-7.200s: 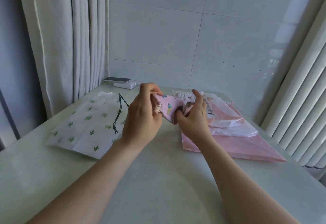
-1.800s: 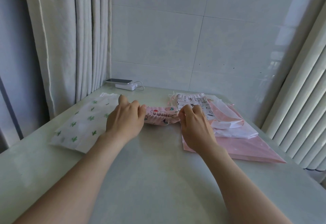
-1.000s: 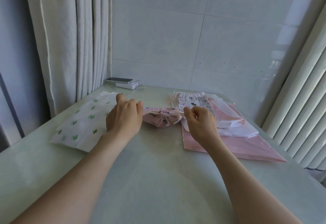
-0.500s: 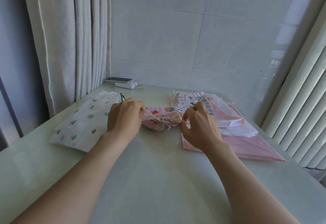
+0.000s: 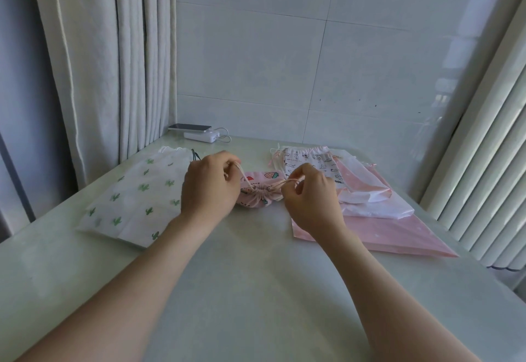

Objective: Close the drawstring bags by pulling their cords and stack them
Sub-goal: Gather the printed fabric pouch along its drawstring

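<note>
The small pink bag (image 5: pixel 260 197) lies on the surface (image 5: pixel 256 290) directly between the two hands, its mouth bunched into a tight pucker on the side facing the person. The left hand (image 5: pixel 209 188) has its fingers curled and pinches one cord (image 5: pixel 244 177), which runs from the pucker up and out to the left. The right hand (image 5: pixel 311 199) pinches the other cord (image 5: pixel 288 181), which runs out to the right. The two cords form roughly one side-to-side line through the pucker, with a hand at each end and both about equally near the bag.

The mouth looks almost fully drawn, so closing this bag seems nearly done. Stacking will then turn on direction. The cactus-print bag (image 5: pixel 136 196) lies flat just outside the left hand, its long axis running away from the person, so that hand is the nearer one to it. The heap of other bags (image 5: pixel 378 208) sits just outside the right hand.
</note>
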{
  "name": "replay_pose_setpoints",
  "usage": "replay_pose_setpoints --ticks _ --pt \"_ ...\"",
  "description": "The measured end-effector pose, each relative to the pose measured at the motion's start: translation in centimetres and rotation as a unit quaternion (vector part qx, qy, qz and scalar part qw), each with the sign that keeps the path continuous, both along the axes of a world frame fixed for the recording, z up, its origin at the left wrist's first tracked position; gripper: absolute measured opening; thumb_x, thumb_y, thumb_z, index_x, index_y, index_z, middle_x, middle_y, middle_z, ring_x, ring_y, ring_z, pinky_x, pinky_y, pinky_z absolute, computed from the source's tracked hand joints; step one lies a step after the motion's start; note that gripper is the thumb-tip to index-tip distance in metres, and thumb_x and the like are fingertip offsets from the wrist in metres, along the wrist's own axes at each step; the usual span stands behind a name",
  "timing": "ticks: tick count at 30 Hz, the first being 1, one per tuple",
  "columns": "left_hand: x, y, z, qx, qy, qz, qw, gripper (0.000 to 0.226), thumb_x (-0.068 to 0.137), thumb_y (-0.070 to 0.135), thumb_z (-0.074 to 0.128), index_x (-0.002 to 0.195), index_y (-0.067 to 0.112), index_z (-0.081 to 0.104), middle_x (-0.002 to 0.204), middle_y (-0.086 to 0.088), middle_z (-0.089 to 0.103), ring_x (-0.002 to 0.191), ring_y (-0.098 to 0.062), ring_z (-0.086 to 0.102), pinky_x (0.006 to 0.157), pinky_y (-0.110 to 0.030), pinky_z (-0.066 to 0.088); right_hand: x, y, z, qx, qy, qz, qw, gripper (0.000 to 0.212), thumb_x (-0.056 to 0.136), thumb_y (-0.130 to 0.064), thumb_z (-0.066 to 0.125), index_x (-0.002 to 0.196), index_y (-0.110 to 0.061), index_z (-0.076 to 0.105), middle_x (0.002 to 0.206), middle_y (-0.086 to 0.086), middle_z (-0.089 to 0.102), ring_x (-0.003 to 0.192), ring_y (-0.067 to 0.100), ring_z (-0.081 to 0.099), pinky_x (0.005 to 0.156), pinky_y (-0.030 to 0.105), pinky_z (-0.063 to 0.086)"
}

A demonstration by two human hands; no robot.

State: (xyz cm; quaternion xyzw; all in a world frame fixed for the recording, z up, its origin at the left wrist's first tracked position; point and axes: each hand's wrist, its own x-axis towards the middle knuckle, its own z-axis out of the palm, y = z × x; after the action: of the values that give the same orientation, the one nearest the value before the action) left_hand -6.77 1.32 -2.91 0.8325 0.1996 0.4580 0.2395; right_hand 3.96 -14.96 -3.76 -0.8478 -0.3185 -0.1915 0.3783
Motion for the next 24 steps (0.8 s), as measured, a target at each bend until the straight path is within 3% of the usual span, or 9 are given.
replay_pose_setpoints --ticks 3,6,10,13,16,18,19,21,24 --pt "0.3 -0.9 0.2 -0.024 -0.05 -0.093 0.994 0.021 0.096 0.01 0.062 0.105 0.02 0.078 0.095 0.009 0.078 0.087 -0.007 0.072 0.084 -0.024 0.057 -0.3 -0.3 0.3 0.036 -0.064 0.012 0.997 0.009 0.082 -0.011 0.064 0.087 -0.019 0.062 0.063 -0.012 0.061 0.065 0.017 0.062 0.067 0.035 0.052" --pt "0.5 -1.3 -0.1 -0.063 0.007 -0.127 0.99 0.032 0.098 0.007 0.056 0.12 0.022 0.073 0.114 0.01 0.076 0.103 -0.003 0.07 0.084 -0.001 0.044 -0.3 -0.4 0.3 0.037 -0.118 0.048 0.991 0.016 0.081 -0.008 0.069 0.089 -0.021 0.064 0.073 -0.01 0.068 0.07 0.016 0.067 0.067 0.038 0.056" --pt "0.8 -1.1 -0.8 -0.092 0.104 -0.144 0.98 0.044 0.1 0.008 0.049 0.14 0.021 0.062 0.141 0.0 0.066 0.134 -0.014 0.058 0.104 -0.018 0.04 -0.4 -0.5 0.1 0.017 -0.121 0.117 0.986 0.017 0.081 -0.01 0.071 0.092 -0.022 0.066 0.084 -0.005 0.07 0.08 0.015 0.066 0.073 0.037 0.055" --pt "0.7 -0.9 -0.8 -0.101 0.137 -0.129 0.977 0.044 0.104 0.015 0.045 0.146 0.02 0.056 0.146 -0.005 0.061 0.138 -0.02 0.054 0.108 -0.024 0.039 -0.8 -0.5 -0.1 -0.021 -0.116 0.144 0.982 0.015 0.078 -0.01 0.064 0.085 -0.023 0.064 0.072 -0.009 0.069 0.066 0.012 0.065 0.066 0.035 0.055" --pt "0.9 -0.4 -1.1 -0.102 0.144 -0.116 0.977 0.041 0.102 0.019 0.049 0.142 0.016 0.057 0.129 -0.003 0.066 0.12 -0.022 0.06 0.107 -0.036 0.045 -0.9 -0.3 -0.4 -0.072 -0.078 0.149 0.983 0.011 0.077 -0.015 0.059 0.08 -0.026 0.061 0.063 -0.009 0.064 0.062 0.019 0.063 0.063 0.037 0.054" --pt "0.9 -0.4 -1.2 -0.098 0.14 -0.121 0.978 0.041 0.097 0.021 0.057 0.137 0.015 0.058 0.117 -0.002 0.065 0.104 -0.021 0.06 0.102 -0.041 0.051 -0.9 -0.1 -0.6 -0.124 -0.038 0.151 0.98 0.006 0.078 -0.025 0.056 0.081 -0.028 0.059 0.064 -0.008 0.064 0.069 0.022 0.062 0.071 0.039 0.056" --pt "0.9 -0.4 -1.3 -0.095 0.141 -0.126 0.977 0.045 0.095 0.021 0.061 0.139 0.016 0.056 0.121 -0.004 0.066 0.106 -0.023 0.064 0.099 -0.041 0.052 -1.0 0.0 -0.6 -0.148 -0.017 0.153 0.977 0.008 0.078 -0.029 0.053 0.083 -0.028 0.059 0.066 -0.008 0.066 0.073 0.025 0.061 0.076 0.04 0.056" --pt "0.6 -0.7 -1.2 -0.083 0.154 -0.137 0.975 0.058 0.091 0.017 0.066 0.147 0.018 0.051 0.129 -0.006 0.068 0.108 -0.024 0.068 0.094 -0.035 0.053 -0.9 0.2 -0.6 -0.163 0.019 0.147 0.975 0.012 0.082 -0.029 0.052 0.09 -0.027 0.059 0.072 -0.004 0.071 0.077 0.028 0.063 0.08 0.041 0.056" --pt "0.4 -1.2 -1.2 -0.054 0.177 -0.17 0.968 0.071 0.088 0.01 0.067 0.154 0.018 0.041 0.092 -0.001 0.077 0.084 -0.013 0.068 0.071 -0.013 0.047 -0.3 0.2 -0.5 -0.151 0.067 0.126 0.978 0.014 0.087 -0.022 0.051 0.098 -0.025 0.058 0.072 0.0 0.075 0.073 0.025 0.068 0.073 0.041 0.058"
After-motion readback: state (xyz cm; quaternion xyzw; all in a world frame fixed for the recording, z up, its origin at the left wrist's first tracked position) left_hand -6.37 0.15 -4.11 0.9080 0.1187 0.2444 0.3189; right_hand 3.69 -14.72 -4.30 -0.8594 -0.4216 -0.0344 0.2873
